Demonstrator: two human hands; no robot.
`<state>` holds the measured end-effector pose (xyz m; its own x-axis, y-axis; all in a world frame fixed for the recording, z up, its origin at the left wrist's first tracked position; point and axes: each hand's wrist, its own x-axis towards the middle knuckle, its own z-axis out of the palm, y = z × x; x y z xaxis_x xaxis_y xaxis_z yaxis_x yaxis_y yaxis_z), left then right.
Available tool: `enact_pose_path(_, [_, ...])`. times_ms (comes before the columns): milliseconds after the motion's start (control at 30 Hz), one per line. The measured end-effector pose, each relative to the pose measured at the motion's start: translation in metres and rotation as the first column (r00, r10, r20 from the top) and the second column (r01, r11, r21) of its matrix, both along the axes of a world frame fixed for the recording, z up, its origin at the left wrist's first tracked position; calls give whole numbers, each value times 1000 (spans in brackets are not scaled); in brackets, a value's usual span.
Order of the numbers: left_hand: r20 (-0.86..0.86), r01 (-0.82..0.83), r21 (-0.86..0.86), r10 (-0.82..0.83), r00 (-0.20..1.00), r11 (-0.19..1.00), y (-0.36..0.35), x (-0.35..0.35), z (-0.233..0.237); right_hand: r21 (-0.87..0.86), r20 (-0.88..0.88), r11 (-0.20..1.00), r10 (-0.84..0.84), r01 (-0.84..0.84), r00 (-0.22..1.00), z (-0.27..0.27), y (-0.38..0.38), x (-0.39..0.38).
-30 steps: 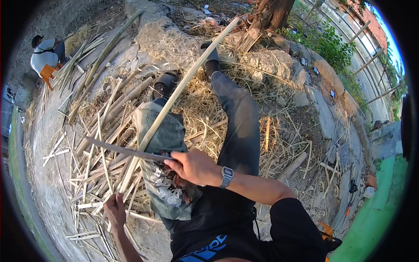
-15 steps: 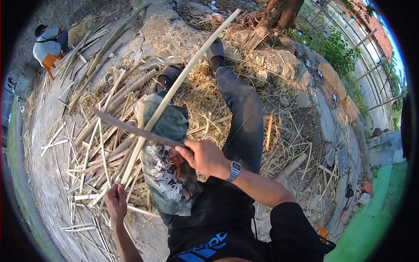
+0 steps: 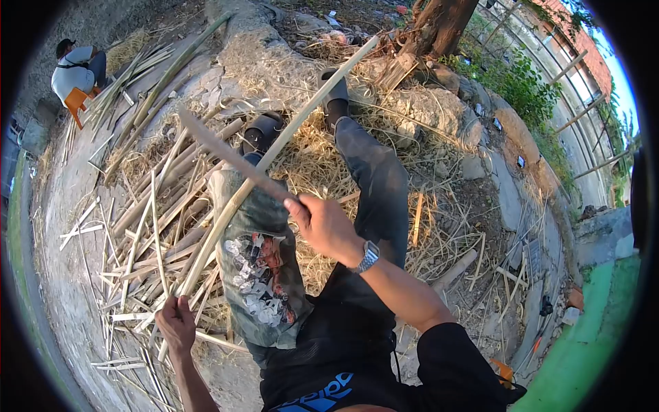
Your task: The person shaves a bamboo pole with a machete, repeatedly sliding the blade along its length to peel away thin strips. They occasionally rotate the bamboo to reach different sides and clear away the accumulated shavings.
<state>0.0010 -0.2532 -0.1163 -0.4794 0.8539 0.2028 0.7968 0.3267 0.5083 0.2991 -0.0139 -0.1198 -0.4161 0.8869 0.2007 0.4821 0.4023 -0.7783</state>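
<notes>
My right hand (image 3: 324, 228) is closed round the handle end of a long machete (image 3: 230, 154), its blade pointing up and to the left. The blade lies across a long pale bamboo strip (image 3: 294, 129), which slants from near my left hand up past my feet. My left hand (image 3: 176, 321) is closed at the strip's lower end, though its fingers partly hide the grip. Beneath the strip, a dark printed cloth (image 3: 271, 328) covers my left leg.
Split bamboo pieces (image 3: 141, 271) lie heaped at the left, and curly shavings (image 3: 319, 182) cover the ground between my legs. A tree trunk (image 3: 439, 31) and rocks stand ahead. Another person (image 3: 72, 72) sits on an orange chair at the far left.
My right hand and the machete have moved up along the strip, away from my body, and the blade is tilted more steeply. My left hand has shifted slightly left and down.
</notes>
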Motion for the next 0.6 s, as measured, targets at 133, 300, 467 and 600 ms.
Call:
enact_pose_path(133, [-114, 28, 19, -25, 993, 999, 7, 5, 0, -63, -93, 990, -135, 130, 986, -3, 29, -2])
enact_pose_path(300, [-52, 14, -32, -16, 999, 999, 17, 12, 5, -142, -16, 975, 173, -173, 985, 2, -53, -25])
enact_pose_path(467, [-28, -1, -16, 1, 1000, 1000, 9, 13, 2, -31, -14, 999, -20, 20, 1000, 3, 13, -11])
enact_pose_path(600, [-85, -8, -8, 7, 996, 1000, 15, 20, 7, -17, -75, 995, -95, 93, 993, -1, 24, -17])
